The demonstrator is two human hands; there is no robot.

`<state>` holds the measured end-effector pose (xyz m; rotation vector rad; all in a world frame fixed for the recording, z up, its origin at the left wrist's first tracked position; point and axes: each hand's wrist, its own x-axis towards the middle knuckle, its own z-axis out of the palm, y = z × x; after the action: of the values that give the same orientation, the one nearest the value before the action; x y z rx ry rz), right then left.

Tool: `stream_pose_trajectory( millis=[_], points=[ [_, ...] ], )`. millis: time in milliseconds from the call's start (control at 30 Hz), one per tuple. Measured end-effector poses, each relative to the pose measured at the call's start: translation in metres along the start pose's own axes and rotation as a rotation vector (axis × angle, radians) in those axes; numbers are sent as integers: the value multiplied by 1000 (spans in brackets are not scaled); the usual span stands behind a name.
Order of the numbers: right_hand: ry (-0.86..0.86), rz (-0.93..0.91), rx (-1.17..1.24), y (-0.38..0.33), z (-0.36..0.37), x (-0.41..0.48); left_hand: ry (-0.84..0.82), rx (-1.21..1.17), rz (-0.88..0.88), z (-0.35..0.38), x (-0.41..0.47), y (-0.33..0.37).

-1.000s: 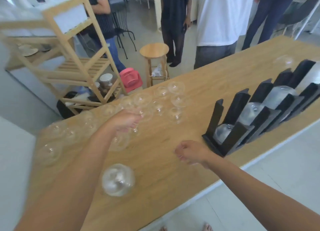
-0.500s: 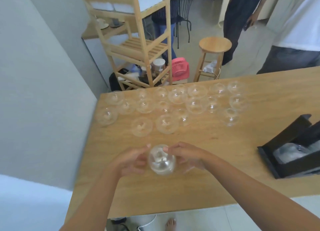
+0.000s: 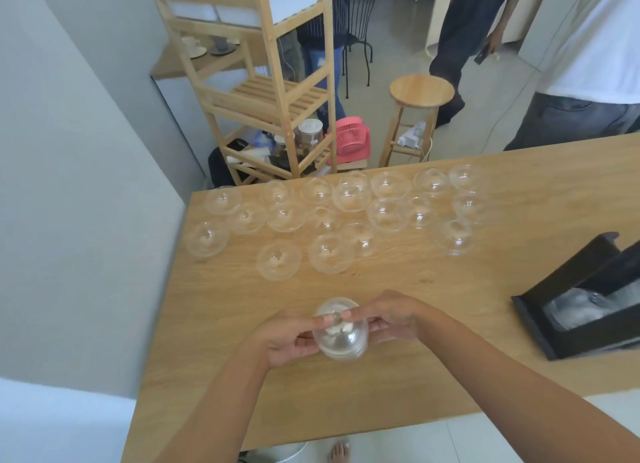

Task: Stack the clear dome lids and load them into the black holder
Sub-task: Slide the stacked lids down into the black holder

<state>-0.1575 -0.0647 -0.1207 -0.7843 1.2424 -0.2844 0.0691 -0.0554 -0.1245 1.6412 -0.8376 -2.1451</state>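
Our left grip (image 3: 284, 338) and right grip (image 3: 391, 318) clasp a dome lid (image 3: 341, 334); many loose lids (image 3: 329, 253) beyond wait unstacked, the black holder (image 3: 588, 338) rightward part-filled.

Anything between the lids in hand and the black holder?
Nothing visible. The left hand and right hand grip the held lids near the table's front. The black holder sits to their right, with only bare table between. The loose lids lie farther back, off that path.
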Motion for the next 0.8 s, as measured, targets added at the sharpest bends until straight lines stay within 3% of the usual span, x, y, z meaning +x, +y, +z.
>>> stream_pose_trajectory(
  millis=[300, 800],
  points=[
    [-9, -31, 100, 8, -10, -1, 55, 130, -21, 21, 1, 9],
    [-86, -25, 104, 14, -25, 5, 86, -25, -10, 32, 1, 3]
  ],
)
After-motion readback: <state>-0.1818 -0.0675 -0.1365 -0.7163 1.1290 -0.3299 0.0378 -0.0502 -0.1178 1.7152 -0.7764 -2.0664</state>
